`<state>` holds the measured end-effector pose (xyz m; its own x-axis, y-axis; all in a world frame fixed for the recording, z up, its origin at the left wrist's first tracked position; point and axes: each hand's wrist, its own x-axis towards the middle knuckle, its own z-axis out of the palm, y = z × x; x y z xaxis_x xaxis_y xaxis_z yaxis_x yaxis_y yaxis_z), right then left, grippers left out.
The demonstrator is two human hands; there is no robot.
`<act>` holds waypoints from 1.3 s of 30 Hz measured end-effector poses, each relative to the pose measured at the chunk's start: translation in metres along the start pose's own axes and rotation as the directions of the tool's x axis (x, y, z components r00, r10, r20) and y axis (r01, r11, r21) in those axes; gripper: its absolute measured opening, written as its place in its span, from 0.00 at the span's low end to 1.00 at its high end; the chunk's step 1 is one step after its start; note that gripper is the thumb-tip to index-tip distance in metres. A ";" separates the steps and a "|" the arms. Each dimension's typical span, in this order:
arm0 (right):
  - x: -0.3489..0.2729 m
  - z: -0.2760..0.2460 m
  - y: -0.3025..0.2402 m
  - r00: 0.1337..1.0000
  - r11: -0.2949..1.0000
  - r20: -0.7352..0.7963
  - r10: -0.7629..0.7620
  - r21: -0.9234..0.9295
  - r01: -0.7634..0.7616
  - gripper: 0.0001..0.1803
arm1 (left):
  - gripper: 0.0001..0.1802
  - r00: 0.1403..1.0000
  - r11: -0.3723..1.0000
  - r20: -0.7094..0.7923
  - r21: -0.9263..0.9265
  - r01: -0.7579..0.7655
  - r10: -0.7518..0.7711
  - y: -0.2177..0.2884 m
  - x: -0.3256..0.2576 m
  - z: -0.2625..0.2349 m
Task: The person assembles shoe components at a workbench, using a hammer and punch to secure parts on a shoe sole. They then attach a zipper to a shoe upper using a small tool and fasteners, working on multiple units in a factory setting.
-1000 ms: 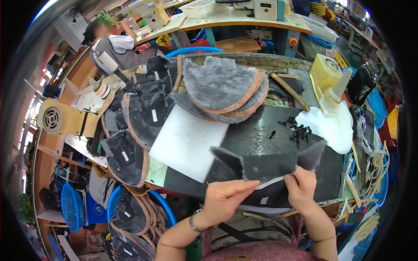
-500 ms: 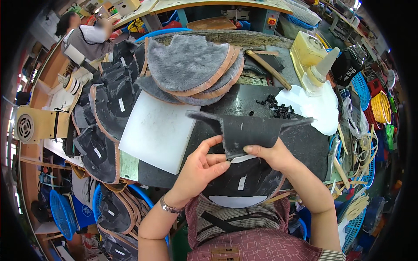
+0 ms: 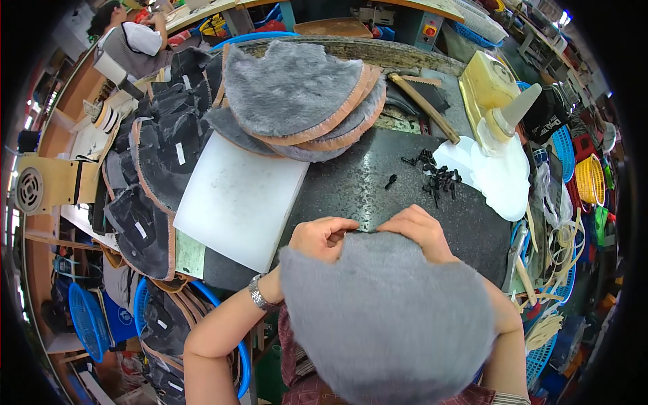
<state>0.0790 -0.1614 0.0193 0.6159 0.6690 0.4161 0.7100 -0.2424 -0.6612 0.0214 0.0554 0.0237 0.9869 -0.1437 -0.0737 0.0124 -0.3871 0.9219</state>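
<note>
A grey furry lining piece [image 3: 391, 317] is held up in front of me with its pile side showing, covering much of my lap and part of my forearms. My left hand [image 3: 320, 237] pinches the far edge of the piece near a notch. Opposite it, my right hand [image 3: 420, 229] has its fingers curled over the same edge, thumb hidden. Beyond them on the dark work slab [image 3: 337, 185] lies a scatter of small black bits [image 3: 439, 177], with one bit lying apart. To the left of my hands is a thick white block [image 3: 243, 196].
Furry pieces with tan edging [image 3: 293, 88] are stacked at the back. Black-backed pieces [image 3: 158, 155] overlap on the left. A wooden-handled tool [image 3: 425, 108], white sheets [image 3: 499, 175], a cone-nozzled bottle [image 3: 509, 118] and a yellowish container [image 3: 489, 77] stand or lie right. Another person [image 3: 131, 44] sits far left.
The furry piece has come toward me and turned from its folded dark backing to its pile side. Both hands now grip its far edge; the right hand's fingers have curled over it.
</note>
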 end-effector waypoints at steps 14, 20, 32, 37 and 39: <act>-0.013 0.001 0.001 0.927 0.710 0.197 -0.320 -0.598 0.372 0.18 | 0.17 0.737 0.342 0.338 0.722 -0.602 0.585 -0.011 0.003 -0.001; -0.011 0.002 0.005 0.830 0.532 0.318 -0.459 -0.650 0.543 0.17 | 0.16 0.566 0.110 0.518 0.668 -0.736 0.641 -0.010 0.017 -0.003; -0.015 -0.003 0.001 0.775 0.419 0.494 -0.394 -0.653 0.630 0.17 | 0.16 0.430 -0.218 0.772 0.572 -0.791 0.468 -0.003 0.017 -0.007; -0.020 -0.002 0.003 0.810 0.489 0.444 -0.382 -0.647 0.585 0.16 | 0.16 0.501 -0.198 0.767 0.606 -0.771 0.401 0.002 0.016 -0.009; -0.018 -0.002 0.002 0.830 0.559 0.425 -0.362 -0.614 0.558 0.16 | 0.17 0.504 -0.202 0.778 0.600 -0.774 0.376 0.004 0.017 -0.010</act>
<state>0.0704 -0.1753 0.0122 0.1091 0.9414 0.3192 0.9498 -0.1934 0.2458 0.0394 0.0607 0.0302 0.3771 -0.9261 0.0136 -0.8632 -0.3567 -0.3572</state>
